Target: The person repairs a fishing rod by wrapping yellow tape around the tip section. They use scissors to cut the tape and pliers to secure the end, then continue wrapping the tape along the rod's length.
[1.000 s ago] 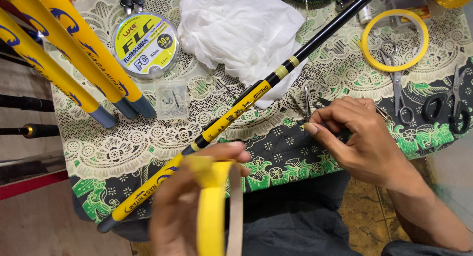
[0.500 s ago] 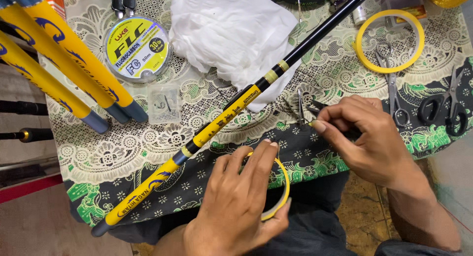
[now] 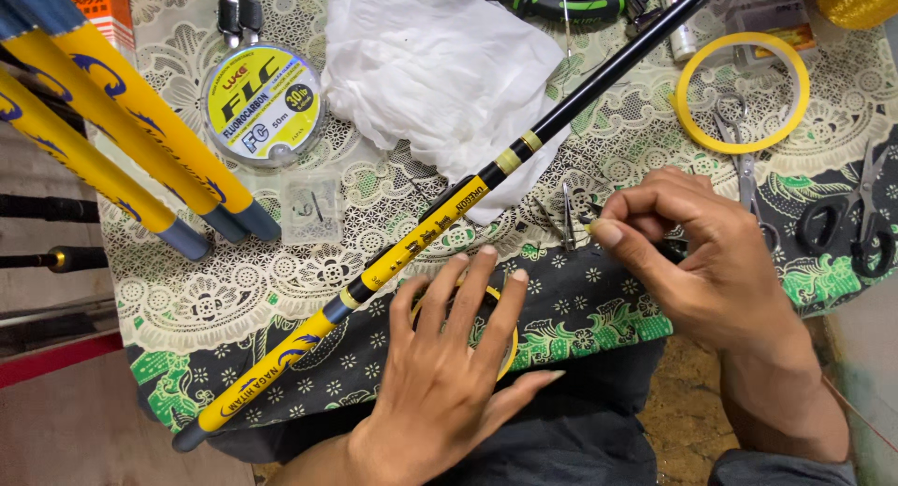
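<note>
Left hand point(image 3: 444, 374) flat on yellow tape roll point(image 3: 510, 341); right hand point(image 3: 697, 257) pinching.

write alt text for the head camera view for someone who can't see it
Seen from above, a left hand lies flat on a yellow tape roll while the right hand pinches something small beside a yellow and black fishing rod lying diagonally across a patterned cloth. Around them lie white tissue, a line spool and scissors.
</note>
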